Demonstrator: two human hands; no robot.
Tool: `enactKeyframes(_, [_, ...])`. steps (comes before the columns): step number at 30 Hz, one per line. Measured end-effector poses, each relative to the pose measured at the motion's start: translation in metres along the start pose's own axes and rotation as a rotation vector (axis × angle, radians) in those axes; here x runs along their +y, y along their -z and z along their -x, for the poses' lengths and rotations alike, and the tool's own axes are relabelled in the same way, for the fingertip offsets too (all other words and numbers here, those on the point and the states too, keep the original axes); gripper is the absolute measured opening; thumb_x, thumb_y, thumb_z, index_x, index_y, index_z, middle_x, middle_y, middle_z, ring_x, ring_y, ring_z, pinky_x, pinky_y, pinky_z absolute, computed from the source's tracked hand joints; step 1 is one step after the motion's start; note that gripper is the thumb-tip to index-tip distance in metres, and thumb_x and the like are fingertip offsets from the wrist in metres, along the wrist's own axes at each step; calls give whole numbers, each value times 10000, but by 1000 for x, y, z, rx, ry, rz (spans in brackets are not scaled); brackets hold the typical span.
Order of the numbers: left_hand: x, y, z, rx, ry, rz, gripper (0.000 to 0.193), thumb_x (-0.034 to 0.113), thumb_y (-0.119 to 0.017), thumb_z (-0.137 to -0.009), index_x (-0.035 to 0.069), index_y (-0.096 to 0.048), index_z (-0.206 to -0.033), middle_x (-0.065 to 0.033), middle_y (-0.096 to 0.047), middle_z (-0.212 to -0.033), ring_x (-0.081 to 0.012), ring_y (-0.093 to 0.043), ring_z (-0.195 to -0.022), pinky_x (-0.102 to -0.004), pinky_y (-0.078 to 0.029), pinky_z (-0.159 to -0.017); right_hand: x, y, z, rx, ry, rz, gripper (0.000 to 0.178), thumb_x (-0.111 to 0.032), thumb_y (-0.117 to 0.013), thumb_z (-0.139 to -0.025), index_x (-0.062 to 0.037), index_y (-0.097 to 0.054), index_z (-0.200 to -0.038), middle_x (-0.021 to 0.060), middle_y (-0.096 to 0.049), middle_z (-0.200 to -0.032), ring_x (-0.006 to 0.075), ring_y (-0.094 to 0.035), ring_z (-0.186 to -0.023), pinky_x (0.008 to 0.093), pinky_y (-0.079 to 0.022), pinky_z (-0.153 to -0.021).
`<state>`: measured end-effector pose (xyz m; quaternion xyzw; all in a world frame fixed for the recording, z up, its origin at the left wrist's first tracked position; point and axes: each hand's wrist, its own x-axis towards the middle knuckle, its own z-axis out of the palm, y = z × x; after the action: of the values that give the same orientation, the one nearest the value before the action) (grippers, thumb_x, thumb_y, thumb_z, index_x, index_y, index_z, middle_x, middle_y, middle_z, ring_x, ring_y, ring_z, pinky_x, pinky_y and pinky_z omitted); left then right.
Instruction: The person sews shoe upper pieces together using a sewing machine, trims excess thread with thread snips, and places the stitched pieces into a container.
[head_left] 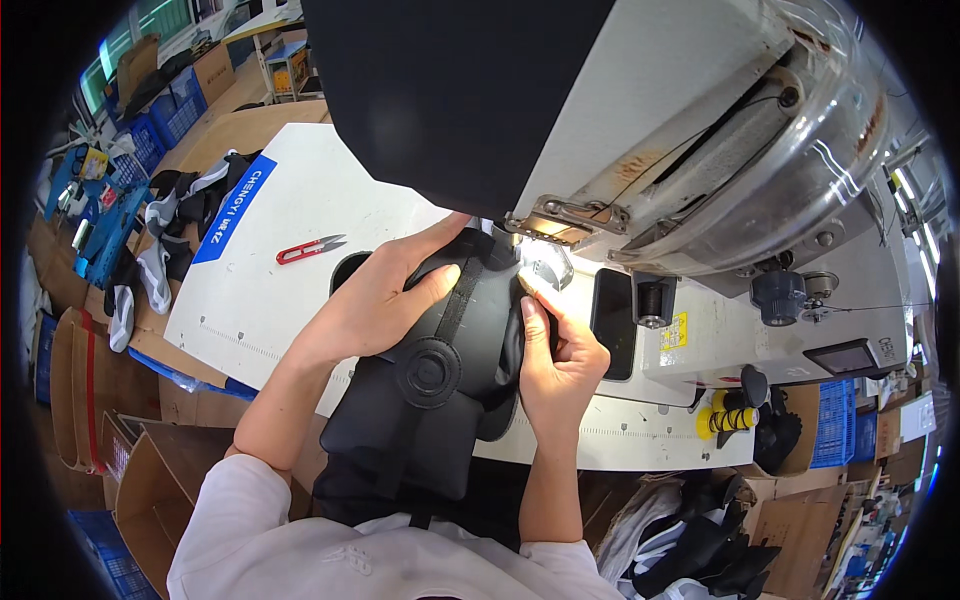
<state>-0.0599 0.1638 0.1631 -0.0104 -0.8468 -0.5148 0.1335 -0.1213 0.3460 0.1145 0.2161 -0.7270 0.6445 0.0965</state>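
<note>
A black leather-like bag piece (400, 430), with a strap and a round disc on it, lies bunched under the head of a sewing machine (690, 180). My left hand (375, 300) holds it from the left, thumb on top near the strap and forefinger reaching toward the lit needle area. On the right side my right hand (562, 365) pinches the piece's edge between thumb and fingers, close beside the presser foot. The machine head hides some of my left fingertips. The lower part of the piece hangs over the table's front edge toward my lap.
Red-handled thread snips (310, 249) lie on the white machine table (350, 190). A dark phone (612, 325) rests right of my hand. Yellow thread spools (728, 420) stand at the right edge. Black and white cut pieces (690, 545) fill a box below; more pieces (165, 240) lie at left.
</note>
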Motion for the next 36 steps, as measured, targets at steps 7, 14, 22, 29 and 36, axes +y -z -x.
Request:
enactKeyframes(7, [0,2,-5,-19,13,-60,523,76,-487,-934,-126,-373,-1402,-265,-465,-1423,-300,-438,-1351,-329,-302,-1126,-6,-1,-2,-7,47,-7,221,-27,-663,-889,-10,-710,-1104,143,-740,-929,115,-673,-753,248,-503,-719])
enactKeyframes(14, [-5,2,-11,-66,46,126,491,77,-472,-945,-124,-399,-1386,-261,-489,-1402,-284,-468,-1325,-326,-319,-1116,-8,4,-6,-33,34,87,201,-58,-668,-886,1,-714,-1072,157,-731,-903,140,-665,-704,267,-493,-684])
enactKeyframes(22, [-5,-1,-7,-65,31,75,483,71,-466,-945,-116,-403,-1386,-247,-466,-1430,-293,-426,-1365,-323,-304,-1127,-3,7,-6,-72,-3,12,233,-12,-688,-885,64,-674,-1105,53,-707,-869,30,-546,-745,165,-424,-666])
enactKeyframes(29, [-1,0,-6,-70,26,18,478,69,-469,-943,-106,-413,-1384,-247,-477,-1420,-303,-437,-1358,-329,-304,-1126,-4,6,-10,-83,-31,9,231,-4,-683,-885,60,-677,-1107,32,-704,-851,15,-522,-717,157,-396,-635])
enactKeyframes(36, [-2,5,-8,-100,50,32,471,69,-477,-944,-106,-423,-1378,-244,-509,-1393,-293,-470,-1332,-330,-324,-1111,-9,7,-10,-123,-59,44,221,5,-672,-887,65,-680,-1099,86,-722,-949,58,-589,-847,199,-463,-775])
